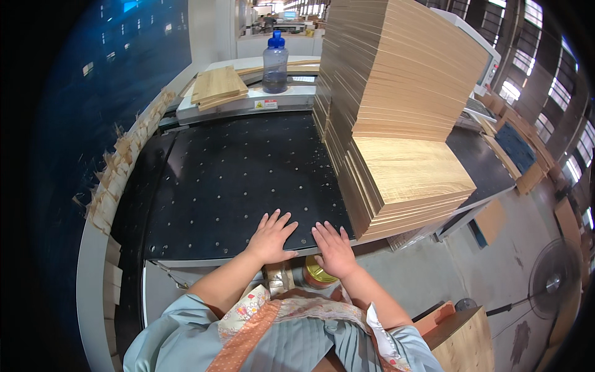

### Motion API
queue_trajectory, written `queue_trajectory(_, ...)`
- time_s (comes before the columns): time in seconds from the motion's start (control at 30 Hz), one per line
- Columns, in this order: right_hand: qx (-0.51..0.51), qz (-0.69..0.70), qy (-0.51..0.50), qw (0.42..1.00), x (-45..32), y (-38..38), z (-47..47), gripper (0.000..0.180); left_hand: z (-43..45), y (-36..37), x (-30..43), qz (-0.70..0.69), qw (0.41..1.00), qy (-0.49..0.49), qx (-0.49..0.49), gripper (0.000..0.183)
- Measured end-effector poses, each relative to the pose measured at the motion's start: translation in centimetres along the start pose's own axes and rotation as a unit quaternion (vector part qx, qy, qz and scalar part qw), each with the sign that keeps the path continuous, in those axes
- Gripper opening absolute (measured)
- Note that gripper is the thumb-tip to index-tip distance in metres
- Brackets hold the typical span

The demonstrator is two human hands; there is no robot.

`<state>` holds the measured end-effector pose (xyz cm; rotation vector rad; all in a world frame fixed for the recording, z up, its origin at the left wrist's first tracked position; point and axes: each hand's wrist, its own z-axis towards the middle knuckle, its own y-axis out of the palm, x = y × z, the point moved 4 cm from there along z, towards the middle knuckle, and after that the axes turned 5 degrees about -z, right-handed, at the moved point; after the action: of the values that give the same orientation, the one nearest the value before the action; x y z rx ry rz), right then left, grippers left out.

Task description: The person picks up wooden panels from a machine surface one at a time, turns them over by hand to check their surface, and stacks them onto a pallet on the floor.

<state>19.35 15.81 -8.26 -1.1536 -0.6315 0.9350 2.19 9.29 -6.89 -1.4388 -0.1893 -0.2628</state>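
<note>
My left hand (pixel 271 239) rests palm down with spread fingers on the front edge of a black table (pixel 232 186) dotted with small round studs. Beside it, my right hand (pixel 333 246) lies over the same edge, its fingers a little apart and holding nothing. Just right of my right hand, lower wood-grain boards (pixel 413 172) form the front part of a stack. Behind them a tall pile of boards (pixel 413 74) rises. At the far side, a few light wood boards (pixel 218 86) lie near a clear plastic bottle with a blue cap (pixel 275 67).
A torn, taped edge (pixel 125 158) runs along the left beside a dark blue panel (pixel 111 93). Below the table edge stands a round tin (pixel 318 274). A floor fan (pixel 553 282) and a wooden board (pixel 465 344) are at the lower right. A monitor stands behind the pile.
</note>
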Motion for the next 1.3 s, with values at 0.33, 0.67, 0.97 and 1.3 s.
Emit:
queue_trajectory(0.33, 0.040, 0.059, -0.001, 0.997, 0.3, 0.2, -0.8, 0.074, -0.1, 0.1, 0.1, -0.011, 1.000, 0.001, 0.029, 0.077)
queue_trajectory(0.67, 0.059, 0.163, 0.019, 0.985, 1.9, 1.3, -7.5, 0.071, -0.5, -0.2, 0.0, -0.009, 0.999, -0.017, 0.042, 0.073)
queue_trajectory(0.97, -0.211, 0.402, 0.490, 0.745, 9.9, 25.4, -45.6, 0.043, 0.8, 0.0, 1.9, 0.052, 0.998, 0.011, 0.025, 0.073)
queue_trajectory(1.3, -0.059, 0.508, 0.591, 0.624, 1.7, 29.8, -58.6, 0.030, -0.5, 0.0, -0.4, 0.053, 0.999, -0.008, 0.002, 0.073)
